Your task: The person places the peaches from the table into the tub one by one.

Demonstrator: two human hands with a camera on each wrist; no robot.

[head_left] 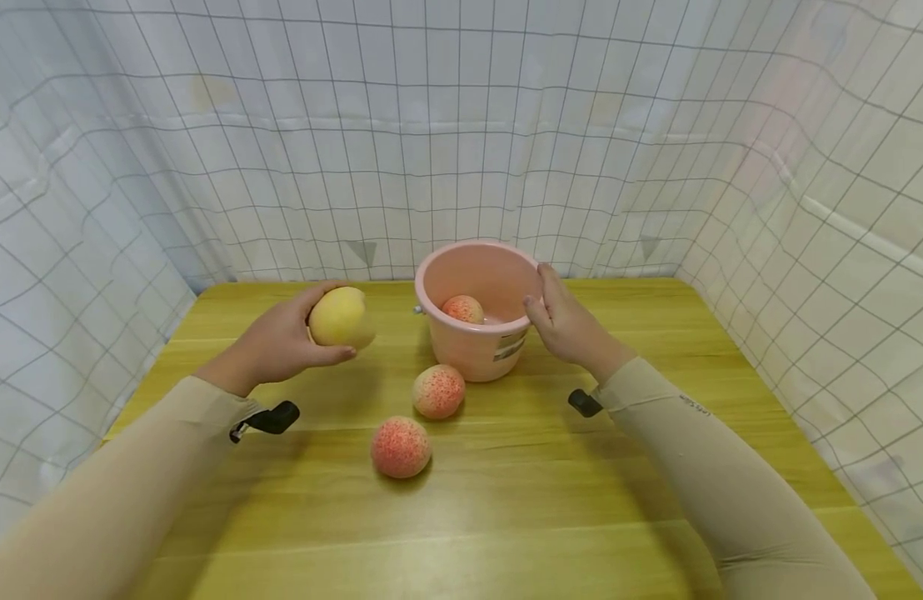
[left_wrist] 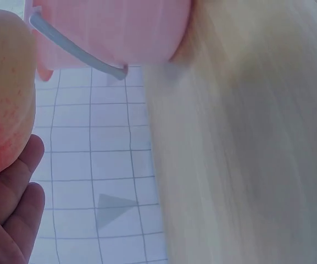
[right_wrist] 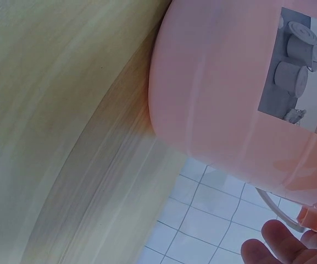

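My left hand [head_left: 277, 340] holds a mostly yellow peach [head_left: 339, 317] above the table, left of a pink bucket [head_left: 465, 350]. In the left wrist view, the peach [left_wrist: 7, 88] shows a red blush at its lower end, with fingers beneath it. My right hand [head_left: 577, 329] grips the bucket's right rim, thumb over the edge. Inside the upright bucket lies one red-speckled peach [head_left: 461, 308]. Just in front of the bucket is a speckled peach [head_left: 439, 392], and a redder peach [head_left: 401, 447] rests nearer to me.
The wooden table [head_left: 521, 517] is enclosed at the back and sides by a white grid-patterned curtain [head_left: 461, 150]. A grey handle [left_wrist: 78, 49] hangs on the bucket. A picture label [right_wrist: 295, 71] is stuck to the bucket's wall.
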